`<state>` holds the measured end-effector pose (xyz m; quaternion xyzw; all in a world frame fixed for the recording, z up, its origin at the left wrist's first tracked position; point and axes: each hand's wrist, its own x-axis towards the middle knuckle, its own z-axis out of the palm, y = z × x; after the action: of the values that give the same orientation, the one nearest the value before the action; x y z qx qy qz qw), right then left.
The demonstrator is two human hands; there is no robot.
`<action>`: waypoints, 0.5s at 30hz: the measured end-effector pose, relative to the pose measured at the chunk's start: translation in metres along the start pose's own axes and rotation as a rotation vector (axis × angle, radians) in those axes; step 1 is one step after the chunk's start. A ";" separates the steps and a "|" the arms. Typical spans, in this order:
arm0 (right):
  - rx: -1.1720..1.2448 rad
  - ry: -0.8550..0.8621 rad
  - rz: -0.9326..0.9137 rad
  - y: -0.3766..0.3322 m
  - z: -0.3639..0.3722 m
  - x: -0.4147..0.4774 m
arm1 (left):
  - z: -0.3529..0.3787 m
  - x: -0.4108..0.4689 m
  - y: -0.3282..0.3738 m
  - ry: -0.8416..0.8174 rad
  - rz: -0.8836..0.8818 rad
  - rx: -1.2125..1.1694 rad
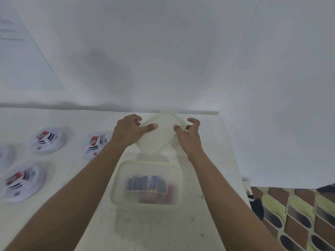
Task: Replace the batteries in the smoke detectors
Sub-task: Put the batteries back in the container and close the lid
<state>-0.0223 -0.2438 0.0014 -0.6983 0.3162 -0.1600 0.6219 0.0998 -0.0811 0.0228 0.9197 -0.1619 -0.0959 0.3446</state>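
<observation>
My left hand (127,132) and right hand (188,136) grip the lid (162,134) by opposite edges, thumbs pressed flat on top and fingers curled round the rim. Whether it touches the table (163,229) I cannot tell. It is cloudy, green-rimmed, at 12 o'clock. Between my forearms at 6 o'clock, the open container (117,178) holds blurred batteries (146,183), blue above reddish. White smoke detectors (48,140) lie at 9 o'clock, each with a red-and-white label. My left forearm overlaps the nearest, and the frame cuts off the farthest.
</observation>
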 end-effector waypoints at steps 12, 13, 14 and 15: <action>-0.086 0.118 -0.003 0.014 -0.004 -0.041 | -0.013 -0.036 -0.007 0.142 0.075 -0.078; -0.089 0.112 0.013 0.012 -0.004 -0.043 | -0.013 -0.040 -0.009 0.116 0.080 -0.101; -0.090 0.104 0.028 0.012 -0.004 -0.045 | -0.013 -0.044 -0.011 0.091 0.086 -0.119; -0.096 0.097 0.041 0.013 -0.004 -0.047 | -0.013 -0.047 -0.013 0.071 0.083 -0.138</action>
<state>-0.0628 -0.2171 -0.0025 -0.7123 0.3675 -0.1654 0.5746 0.0631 -0.0468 0.0268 0.8890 -0.1804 -0.0598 0.4166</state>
